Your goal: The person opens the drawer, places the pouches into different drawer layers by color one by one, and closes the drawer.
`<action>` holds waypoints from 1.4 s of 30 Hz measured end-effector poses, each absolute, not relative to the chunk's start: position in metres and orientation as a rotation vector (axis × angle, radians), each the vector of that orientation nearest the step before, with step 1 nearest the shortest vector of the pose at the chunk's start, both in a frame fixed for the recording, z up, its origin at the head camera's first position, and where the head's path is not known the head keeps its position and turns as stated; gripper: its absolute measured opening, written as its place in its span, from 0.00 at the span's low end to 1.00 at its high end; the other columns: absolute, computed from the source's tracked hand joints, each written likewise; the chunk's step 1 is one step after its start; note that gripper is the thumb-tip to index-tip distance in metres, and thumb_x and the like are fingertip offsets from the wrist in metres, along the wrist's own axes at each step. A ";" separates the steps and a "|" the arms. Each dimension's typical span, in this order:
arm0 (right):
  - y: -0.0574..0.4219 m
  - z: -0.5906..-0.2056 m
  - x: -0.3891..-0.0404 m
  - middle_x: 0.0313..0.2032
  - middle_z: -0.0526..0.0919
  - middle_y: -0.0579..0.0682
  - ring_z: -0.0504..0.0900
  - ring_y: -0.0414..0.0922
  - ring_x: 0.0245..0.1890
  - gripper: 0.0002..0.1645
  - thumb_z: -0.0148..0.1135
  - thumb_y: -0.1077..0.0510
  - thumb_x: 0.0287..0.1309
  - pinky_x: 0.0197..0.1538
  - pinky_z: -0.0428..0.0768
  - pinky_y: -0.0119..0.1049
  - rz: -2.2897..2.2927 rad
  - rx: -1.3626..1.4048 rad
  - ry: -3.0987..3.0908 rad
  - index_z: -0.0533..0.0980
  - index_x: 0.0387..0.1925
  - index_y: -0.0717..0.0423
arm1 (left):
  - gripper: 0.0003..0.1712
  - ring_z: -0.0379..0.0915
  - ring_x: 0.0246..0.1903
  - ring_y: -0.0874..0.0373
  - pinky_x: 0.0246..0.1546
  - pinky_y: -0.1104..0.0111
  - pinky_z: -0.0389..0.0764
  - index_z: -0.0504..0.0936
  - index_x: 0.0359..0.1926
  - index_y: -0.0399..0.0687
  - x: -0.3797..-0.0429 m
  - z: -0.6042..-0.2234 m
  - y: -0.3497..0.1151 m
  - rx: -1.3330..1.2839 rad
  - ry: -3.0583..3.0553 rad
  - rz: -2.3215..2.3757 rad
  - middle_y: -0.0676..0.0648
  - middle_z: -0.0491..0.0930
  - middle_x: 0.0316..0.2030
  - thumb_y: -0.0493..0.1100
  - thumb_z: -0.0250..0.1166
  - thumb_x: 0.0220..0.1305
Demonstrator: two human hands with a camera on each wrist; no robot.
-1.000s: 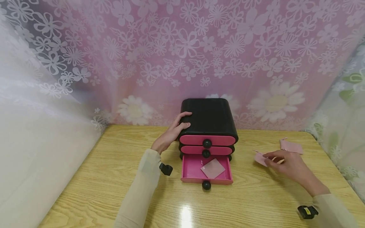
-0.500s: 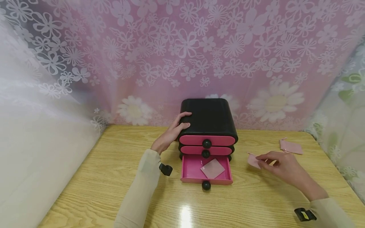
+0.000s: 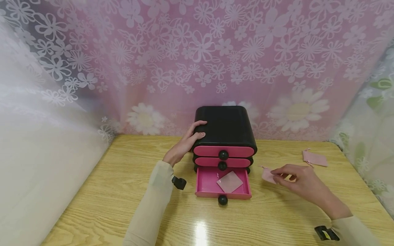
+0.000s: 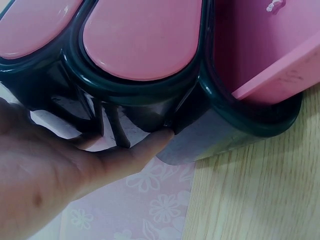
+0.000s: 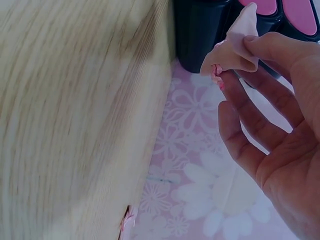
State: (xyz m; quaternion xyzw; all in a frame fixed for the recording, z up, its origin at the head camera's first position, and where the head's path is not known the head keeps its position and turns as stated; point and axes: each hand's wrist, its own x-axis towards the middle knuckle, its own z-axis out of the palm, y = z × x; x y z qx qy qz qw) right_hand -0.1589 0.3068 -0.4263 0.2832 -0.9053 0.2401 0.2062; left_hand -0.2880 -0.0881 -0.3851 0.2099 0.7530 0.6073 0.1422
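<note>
A black mini drawer cabinet [image 3: 226, 124] with pink drawer fronts stands on the table, its bottom drawer [image 3: 204, 182] pulled out. Flat inside that drawer lies a pink drawstring pouch [image 3: 230, 182]. My left hand [image 3: 181, 147] rests against the cabinet's left side, fingers over the top edge; in the left wrist view the thumb [image 4: 145, 150] presses along the side wall. To the right of the cabinet, my right hand [image 3: 304, 181] pinches a second pink drawstring pouch [image 5: 237, 42] between thumb and fingertips, above the table.
Another pink pouch [image 3: 315, 159] lies at the table's right rear. The wooden table [image 3: 123, 205] meets a floral curtain [image 3: 184, 68] at the back, and pale curtains hang on both sides. Round black knobs [image 3: 223, 200] project from the drawer fronts.
My right hand has moved left toward the cabinet, carrying the pinched pouch with it. The left hand and the open drawer have stayed where they were.
</note>
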 end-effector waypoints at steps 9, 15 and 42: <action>0.298 -0.423 -0.159 0.31 0.87 0.34 0.80 0.25 0.30 0.24 0.80 0.69 0.40 0.31 0.75 0.19 0.687 0.872 -2.460 0.88 0.40 0.42 | 0.25 0.61 0.74 0.49 0.71 0.39 0.63 0.63 0.70 0.83 -0.288 -0.386 -0.089 0.593 2.164 1.763 0.57 0.50 0.78 0.57 0.53 0.76; 0.292 -0.423 -0.158 0.32 0.87 0.33 0.80 0.26 0.30 0.26 0.80 0.69 0.39 0.31 0.75 0.20 0.695 0.900 -2.442 0.87 0.40 0.40 | 0.25 0.61 0.73 0.49 0.71 0.40 0.63 0.63 0.70 0.83 -0.288 -0.386 -0.088 0.593 2.168 1.763 0.57 0.50 0.77 0.57 0.53 0.76; 0.261 -0.421 -0.157 0.34 0.89 0.35 0.82 0.26 0.32 0.22 0.81 0.66 0.42 0.30 0.79 0.26 0.708 0.940 -2.490 0.87 0.40 0.43 | 0.26 0.60 0.74 0.49 0.72 0.39 0.60 0.61 0.71 0.82 -0.287 -0.385 -0.089 0.613 2.163 1.756 0.57 0.48 0.78 0.57 0.53 0.77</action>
